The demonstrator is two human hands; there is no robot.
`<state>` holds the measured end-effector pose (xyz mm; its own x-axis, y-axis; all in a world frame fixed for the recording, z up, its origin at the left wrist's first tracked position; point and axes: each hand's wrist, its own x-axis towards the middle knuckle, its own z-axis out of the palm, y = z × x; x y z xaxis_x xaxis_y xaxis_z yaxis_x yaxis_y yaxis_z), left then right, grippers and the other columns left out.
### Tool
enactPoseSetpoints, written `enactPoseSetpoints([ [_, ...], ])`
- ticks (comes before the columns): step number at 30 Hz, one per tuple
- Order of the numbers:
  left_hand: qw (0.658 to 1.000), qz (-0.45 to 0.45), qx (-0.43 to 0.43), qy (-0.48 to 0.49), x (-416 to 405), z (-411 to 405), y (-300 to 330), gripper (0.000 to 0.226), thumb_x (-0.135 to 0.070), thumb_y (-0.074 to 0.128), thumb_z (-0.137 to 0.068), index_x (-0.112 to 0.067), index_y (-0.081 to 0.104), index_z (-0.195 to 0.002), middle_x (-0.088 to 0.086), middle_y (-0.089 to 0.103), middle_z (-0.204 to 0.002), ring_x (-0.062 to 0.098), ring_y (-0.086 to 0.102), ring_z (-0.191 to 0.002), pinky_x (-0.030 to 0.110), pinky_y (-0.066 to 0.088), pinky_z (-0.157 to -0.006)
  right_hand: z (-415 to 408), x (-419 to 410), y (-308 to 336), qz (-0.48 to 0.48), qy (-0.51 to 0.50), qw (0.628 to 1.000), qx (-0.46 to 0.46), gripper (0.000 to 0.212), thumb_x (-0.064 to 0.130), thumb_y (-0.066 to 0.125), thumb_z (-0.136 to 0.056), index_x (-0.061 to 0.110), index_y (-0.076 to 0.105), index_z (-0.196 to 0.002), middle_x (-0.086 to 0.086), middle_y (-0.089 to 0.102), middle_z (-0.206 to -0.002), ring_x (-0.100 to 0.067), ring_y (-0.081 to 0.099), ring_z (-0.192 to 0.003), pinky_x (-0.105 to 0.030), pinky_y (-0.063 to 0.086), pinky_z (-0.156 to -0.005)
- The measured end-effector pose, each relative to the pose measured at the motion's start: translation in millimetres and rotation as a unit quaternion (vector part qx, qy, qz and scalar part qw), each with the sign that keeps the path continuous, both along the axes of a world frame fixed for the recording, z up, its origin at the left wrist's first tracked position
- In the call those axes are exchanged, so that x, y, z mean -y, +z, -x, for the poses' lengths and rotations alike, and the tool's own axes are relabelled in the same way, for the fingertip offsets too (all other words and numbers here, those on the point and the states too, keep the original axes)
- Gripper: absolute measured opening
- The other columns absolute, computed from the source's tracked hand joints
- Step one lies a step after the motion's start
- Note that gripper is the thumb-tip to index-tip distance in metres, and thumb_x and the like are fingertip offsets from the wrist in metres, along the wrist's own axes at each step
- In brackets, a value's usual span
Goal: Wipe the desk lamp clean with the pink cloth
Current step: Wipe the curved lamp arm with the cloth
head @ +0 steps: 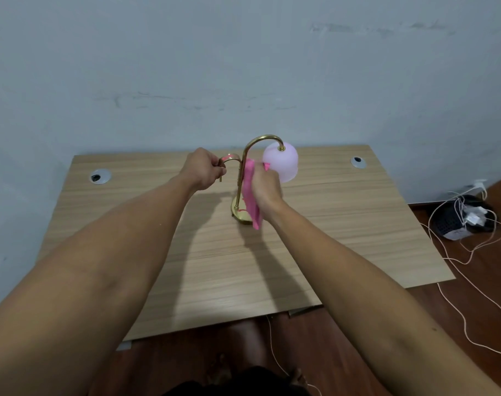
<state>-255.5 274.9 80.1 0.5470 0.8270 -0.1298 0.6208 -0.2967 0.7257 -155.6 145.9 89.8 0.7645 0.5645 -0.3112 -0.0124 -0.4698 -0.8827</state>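
A brass desk lamp [245, 155] with curved arms stands upright on the wooden desk [343, 224]. Its round gold base [239, 214] rests near the desk's middle. A pale pink shade [282, 162] hangs from the taller arm on the right. My left hand [203, 170] is closed around the lower, shorter arm on the left. My right hand [265, 187] holds the pink cloth [250, 192] pressed against the upright stem, and the cloth hangs down to the base.
Two round cable grommets [100, 176] [358, 162] sit in the desk's far corners. A grey wall rises right behind the desk. A dark basket [457, 218] with chargers and loose white cables lies on the wooden floor at the right.
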Motion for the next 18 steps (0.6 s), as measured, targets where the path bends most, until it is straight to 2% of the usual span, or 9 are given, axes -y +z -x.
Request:
enactPoseSetpoints([
  [2,1.000,0.000,0.004,-0.002,0.3,0.2,0.4,0.015,-0.012,0.074,-0.090,0.000,0.080,-0.098,0.020,0.077,-0.094,0.022,0.066,-0.085,0.034,0.054,-0.083,-6.3,2.3,1.1,-0.046,-0.117,0.988,-0.085,0.050,0.043,0.035,-0.105,0.006,0.067,-0.114,-0.014,0.071,-0.110,-0.035,0.066,-0.101,-0.041,0.055,-0.087],
  [3,1.000,0.001,0.006,-0.002,0.5,0.4,0.7,0.015,-0.012,0.074,-0.090,0.000,0.080,-0.098,0.022,0.077,-0.096,0.022,0.066,-0.085,0.036,0.055,-0.086,-7.8,4.1,4.3,-0.084,-0.173,0.975,-0.110,0.052,0.044,0.035,-0.105,0.004,0.066,-0.121,-0.016,0.071,-0.117,-0.036,0.066,-0.107,-0.046,0.055,-0.096],
  [5,1.000,0.002,0.008,-0.001,1.0,1.0,1.1,0.015,-0.012,0.074,-0.091,-0.001,0.080,-0.097,0.021,0.077,-0.095,0.022,0.065,-0.084,0.037,0.055,-0.086,-7.8,5.7,14.1,-0.168,-0.242,0.947,-0.128,0.052,0.046,0.035,-0.105,0.007,0.065,-0.125,-0.015,0.070,-0.123,-0.034,0.067,-0.113,-0.050,0.054,-0.103],
  [7,1.000,0.006,0.010,0.000,1.2,1.5,0.7,0.014,-0.012,0.074,-0.091,-0.001,0.080,-0.096,0.018,0.076,-0.091,0.022,0.065,-0.084,0.033,0.053,-0.081,-9.8,2.4,24.7,-0.230,-0.271,0.928,-0.113,0.050,0.049,0.035,-0.105,0.013,0.065,-0.121,-0.009,0.069,-0.124,-0.029,0.065,-0.116,-0.045,0.052,-0.105],
  [8,1.000,0.009,0.011,0.001,1.5,1.3,0.5,0.014,-0.012,0.073,-0.091,-0.001,0.080,-0.096,0.016,0.075,-0.090,0.021,0.065,-0.084,0.031,0.051,-0.080,-9.1,0.4,30.8,-0.244,-0.269,0.927,-0.095,0.047,0.050,0.035,-0.105,0.016,0.066,-0.114,-0.004,0.070,-0.118,-0.026,0.064,-0.115,-0.040,0.052,-0.102],
  [10,1.000,0.010,0.010,0.004,2.8,1.3,0.3,0.013,-0.012,0.073,-0.092,-0.002,0.080,-0.096,0.015,0.075,-0.090,0.021,0.066,-0.086,0.030,0.051,-0.081,-3.8,-4.2,41.3,-0.236,-0.220,0.946,-0.032,0.045,0.055,0.035,-0.104,0.022,0.065,-0.098,0.006,0.068,-0.100,-0.019,0.063,-0.101,-0.026,0.049,-0.083],
  [12,1.000,0.007,0.008,0.006,2.9,1.0,0.1,0.013,-0.013,0.072,-0.092,-0.003,0.080,-0.097,0.015,0.076,-0.092,0.021,0.066,-0.086,0.028,0.049,-0.079,2.3,-8.0,41.7,-0.191,-0.131,0.971,0.058,0.049,0.057,0.035,-0.104,0.017,0.062,-0.099,0.004,0.064,-0.094,-0.015,0.060,-0.089,-0.024,0.040,-0.073],
  [15,1.000,0.000,0.005,0.006,2.8,0.8,-0.1,0.015,-0.014,0.072,-0.092,-0.002,0.080,-0.099,0.018,0.078,-0.096,0.021,0.066,-0.086,0.031,0.051,-0.083,3.3,-9.6,26.8,-0.159,-0.020,0.974,0.157,0.043,0.044,0.037,-0.108,0.008,0.059,-0.115,-0.005,0.063,-0.110,-0.022,0.058,-0.105,-0.030,0.039,-0.086],
  [18,1.000,-0.005,0.009,0.007,1.7,1.0,-1.2,0.016,-0.014,0.072,-0.092,-0.002,0.080,-0.099,0.020,0.078,-0.097,0.020,0.066,-0.085,0.031,0.053,-0.086,4.5,-5.8,14.6,-0.139,0.041,0.974,0.174,0.037,0.045,0.039,-0.107,0.013,0.058,-0.107,0.003,0.063,-0.098,-0.019,0.060,-0.092,-0.033,0.041,-0.081],
])
